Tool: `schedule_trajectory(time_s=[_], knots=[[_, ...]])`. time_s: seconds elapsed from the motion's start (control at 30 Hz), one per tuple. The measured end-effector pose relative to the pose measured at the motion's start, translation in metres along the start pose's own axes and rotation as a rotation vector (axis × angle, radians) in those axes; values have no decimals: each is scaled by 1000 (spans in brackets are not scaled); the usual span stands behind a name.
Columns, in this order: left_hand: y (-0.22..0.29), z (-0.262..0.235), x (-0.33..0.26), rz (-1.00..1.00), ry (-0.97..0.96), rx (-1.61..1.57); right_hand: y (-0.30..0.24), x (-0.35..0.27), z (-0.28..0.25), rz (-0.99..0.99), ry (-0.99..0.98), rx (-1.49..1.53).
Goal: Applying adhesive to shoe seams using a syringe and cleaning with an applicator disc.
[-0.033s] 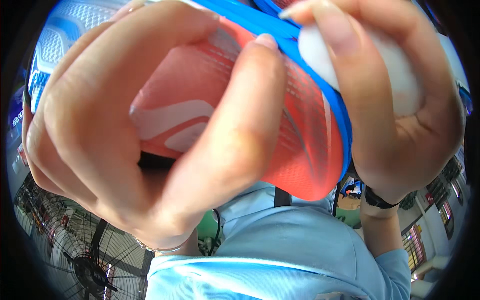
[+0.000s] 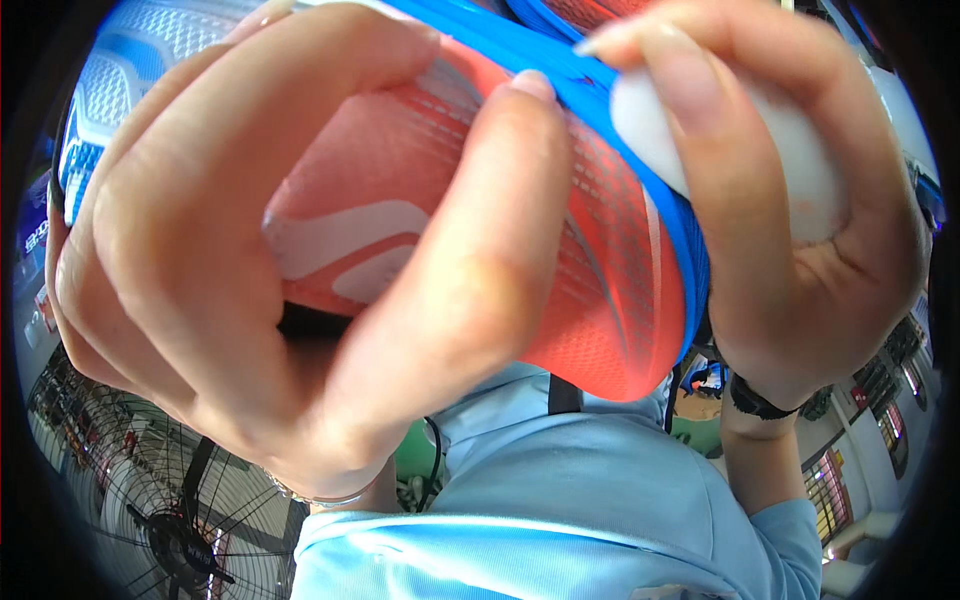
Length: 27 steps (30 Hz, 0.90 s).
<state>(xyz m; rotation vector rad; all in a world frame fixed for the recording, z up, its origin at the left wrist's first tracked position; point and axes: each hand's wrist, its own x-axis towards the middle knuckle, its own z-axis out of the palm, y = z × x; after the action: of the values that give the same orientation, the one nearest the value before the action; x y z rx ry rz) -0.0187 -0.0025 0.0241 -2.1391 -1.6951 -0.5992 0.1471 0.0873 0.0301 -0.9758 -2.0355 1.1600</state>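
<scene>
A coral running shoe (image 2: pixel 620 290) with grey markings and a blue edge fills the middle, very near the camera. Its textured white and blue sole (image 2: pixel 130 75) shows at the upper left. My left hand (image 2: pixel 200 220) wraps round the shoe, thumb laid along the coral fabric just below the blue edge. My right hand (image 2: pixel 800 310) is closed on a smooth, rounded white pad (image 2: pixel 810 170), whose material I cannot make out. The pad rests against or just beside the blue edge; its far side is hidden by my fingers.
Behind my left forearm stands a large black wire-caged fan (image 2: pixel 180 545). More blue and coral material (image 2: pixel 590 12) shows at the top, beyond the shoe. My light blue shirt (image 2: pixel 580 490) is close below the shoe. A barred window (image 2: pixel 828 490) is at the lower right.
My right hand and the white pad have shifted slightly right and down, and the blue edge beside them looks a little wider. My left hand is nearly still.
</scene>
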Motion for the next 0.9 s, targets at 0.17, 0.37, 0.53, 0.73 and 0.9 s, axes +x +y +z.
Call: schedule_trajectory(time_s=[0.17,0.37,0.53,0.73,0.9], knots=[[1,-3,-5,-9,3,94,2,-1,1,-8,-6,-11],[10,6,-2,-105,-2,-51,5,0,-3,-4,4,-38],[8,18,-1,-74,142,-201,6,3,-2,-12,-2,-47],[6,7,7,-4,-45,-58,15,11,-6,-26,-11,-50],[3,5,2,-70,-12,-102,12,8,-1,-24,2,-62]])
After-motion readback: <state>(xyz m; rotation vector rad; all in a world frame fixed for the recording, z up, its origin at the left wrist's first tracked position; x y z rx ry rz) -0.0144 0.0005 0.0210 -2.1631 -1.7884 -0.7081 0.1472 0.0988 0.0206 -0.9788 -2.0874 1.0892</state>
